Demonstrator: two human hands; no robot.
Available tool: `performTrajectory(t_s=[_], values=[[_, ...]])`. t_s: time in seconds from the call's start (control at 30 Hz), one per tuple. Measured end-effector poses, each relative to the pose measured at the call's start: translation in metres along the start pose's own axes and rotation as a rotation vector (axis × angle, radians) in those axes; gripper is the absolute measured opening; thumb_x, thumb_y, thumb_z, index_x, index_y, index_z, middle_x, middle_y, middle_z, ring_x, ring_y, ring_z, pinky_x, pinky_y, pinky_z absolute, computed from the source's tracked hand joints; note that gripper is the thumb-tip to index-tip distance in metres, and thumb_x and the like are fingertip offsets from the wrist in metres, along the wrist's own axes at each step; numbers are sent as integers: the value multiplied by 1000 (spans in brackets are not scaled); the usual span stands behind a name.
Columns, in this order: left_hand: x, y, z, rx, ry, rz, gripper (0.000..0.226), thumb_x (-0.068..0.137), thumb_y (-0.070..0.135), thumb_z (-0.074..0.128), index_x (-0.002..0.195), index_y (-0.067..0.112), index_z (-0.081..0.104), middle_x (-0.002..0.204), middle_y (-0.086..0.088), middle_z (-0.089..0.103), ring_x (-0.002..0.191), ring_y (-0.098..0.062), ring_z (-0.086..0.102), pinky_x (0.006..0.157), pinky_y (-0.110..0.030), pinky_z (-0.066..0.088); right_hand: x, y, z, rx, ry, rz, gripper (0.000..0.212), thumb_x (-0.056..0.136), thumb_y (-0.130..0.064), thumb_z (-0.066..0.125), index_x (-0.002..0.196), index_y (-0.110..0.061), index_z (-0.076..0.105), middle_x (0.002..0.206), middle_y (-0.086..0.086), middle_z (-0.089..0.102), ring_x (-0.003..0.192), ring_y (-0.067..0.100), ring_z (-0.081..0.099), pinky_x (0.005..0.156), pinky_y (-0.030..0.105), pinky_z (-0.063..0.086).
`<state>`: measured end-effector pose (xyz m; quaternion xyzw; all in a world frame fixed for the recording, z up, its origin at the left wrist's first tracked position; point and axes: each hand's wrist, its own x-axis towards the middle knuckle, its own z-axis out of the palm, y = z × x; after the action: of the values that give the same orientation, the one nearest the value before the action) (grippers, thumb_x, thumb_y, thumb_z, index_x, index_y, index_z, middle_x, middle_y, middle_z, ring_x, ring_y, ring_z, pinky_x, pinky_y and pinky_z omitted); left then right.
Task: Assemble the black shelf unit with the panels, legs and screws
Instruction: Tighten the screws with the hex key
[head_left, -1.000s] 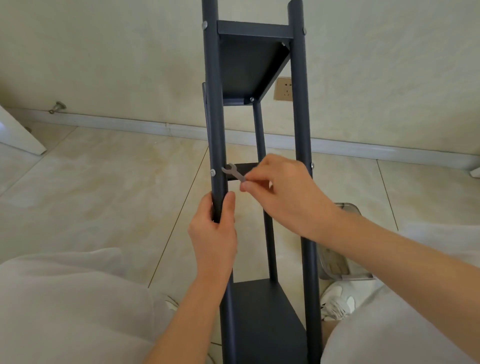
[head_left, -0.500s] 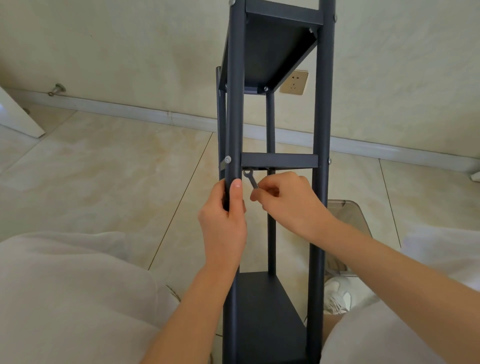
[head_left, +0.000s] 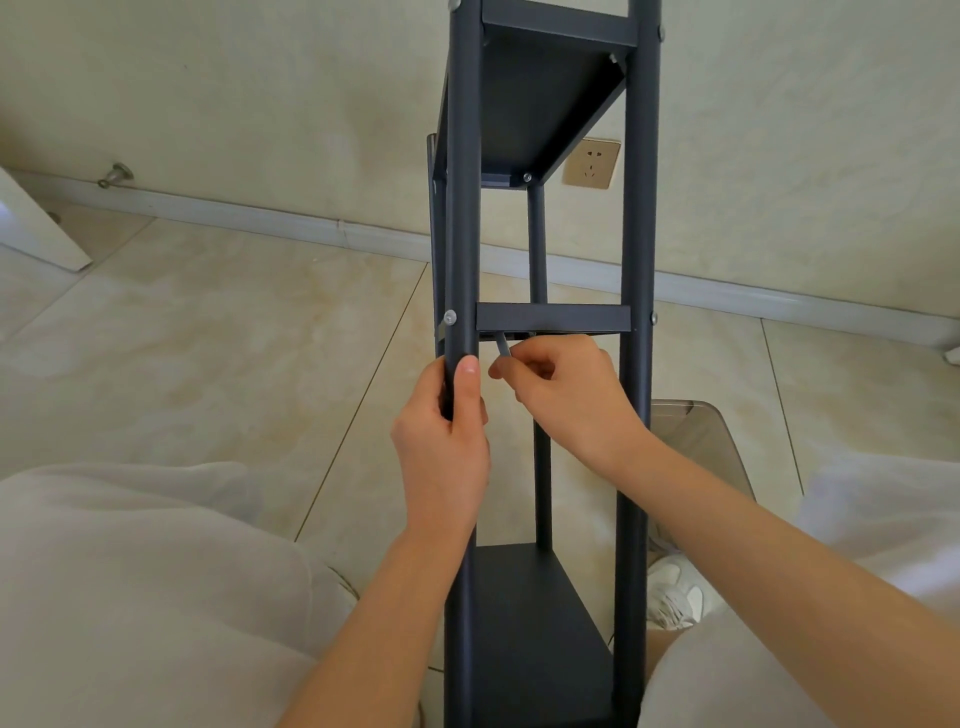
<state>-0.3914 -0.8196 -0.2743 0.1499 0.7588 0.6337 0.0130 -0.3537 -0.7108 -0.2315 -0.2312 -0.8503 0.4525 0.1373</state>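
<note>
My left hand (head_left: 447, 447) is wrapped round the near-left leg (head_left: 462, 234) of the shelf unit, just below the middle panel (head_left: 553, 317), with the thumb lying straight up the front of the tube. My right hand (head_left: 566, 395) reaches in between the two near legs and pinches a small grey wrench (head_left: 503, 345) in curled fingertips. The shaft points up and slightly left to the underside of the middle panel; its head is hidden behind the panel's front edge. The hands sit close together but do not touch.

The unit stands upright on the floor directly in front of me, between my knees. A silver screw (head_left: 450, 317) shows on the near-left leg level with the middle panel. The top panel (head_left: 530, 104) and bottom panel (head_left: 530, 623) are in place.

The floor (head_left: 208, 338) is pale beige tile with thin joints. The far wall is cream, with a white skirting along its foot, a beige socket (head_left: 592, 163) behind the unit and a metal doorstop (head_left: 115, 175) far left. A white shoe (head_left: 672, 597) sits near right.
</note>
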Motion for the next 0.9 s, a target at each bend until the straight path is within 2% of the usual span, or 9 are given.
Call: performTrajectory(t_s=[0.1,0.17,0.33,0.5,0.57,0.63,0.77,0.9], values=[[0,0,0,-1,0,-4,43,90,60,39,88,22,58,63,-1,57,51,-23,55,51,-32,45,2,1,4,6,22,-27,21,96,-16,58,89,-10,76,70,3,67,70,10,57,57,5,40],[1,-1,0,0,1,-6,42,91,59,39,88,22,58,63,-1,56,51,-23,55,52,-32,45,3,3,7,16,30,-37,20,96,-17,58,90,-12,77,73,4,69,73,12,58,59,8,42],[1,-2,0,0,3,-11,44,90,61,39,88,22,59,63,1,57,52,-23,56,52,-35,47,3,7,12,47,67,-66,22,96,-18,59,87,-11,77,70,9,68,68,20,58,61,19,45],[1,-2,0,-10,-6,-12,46,89,63,39,90,22,61,63,1,57,52,-21,56,52,-37,50,3,11,14,65,88,-69,22,96,-18,60,83,-12,77,55,1,58,50,6,47,53,11,38],[1,-1,1,-10,-12,-12,45,89,62,39,90,23,61,63,0,57,52,-21,56,52,-36,50,4,12,15,53,99,-79,23,96,-17,61,82,-10,77,53,-1,57,49,7,47,53,10,38],[0,-1,1,-11,-16,-15,42,89,61,39,89,25,60,63,-1,58,53,-21,56,52,-35,50,5,14,16,32,110,-108,25,96,-17,61,80,-5,76,56,7,60,54,16,50,54,12,39],[0,0,1,-12,-19,-18,42,87,63,38,88,27,60,62,2,57,53,-19,56,52,-34,49,8,18,21,-27,147,-173,30,94,-18,63,70,-3,71,56,7,61,58,21,54,58,23,45],[0,0,1,-8,-18,-24,40,88,62,39,84,28,59,61,1,55,52,-20,55,52,-36,49,13,25,26,-130,210,-263,31,92,-16,66,64,-5,67,52,-1,57,51,14,52,58,15,43]])
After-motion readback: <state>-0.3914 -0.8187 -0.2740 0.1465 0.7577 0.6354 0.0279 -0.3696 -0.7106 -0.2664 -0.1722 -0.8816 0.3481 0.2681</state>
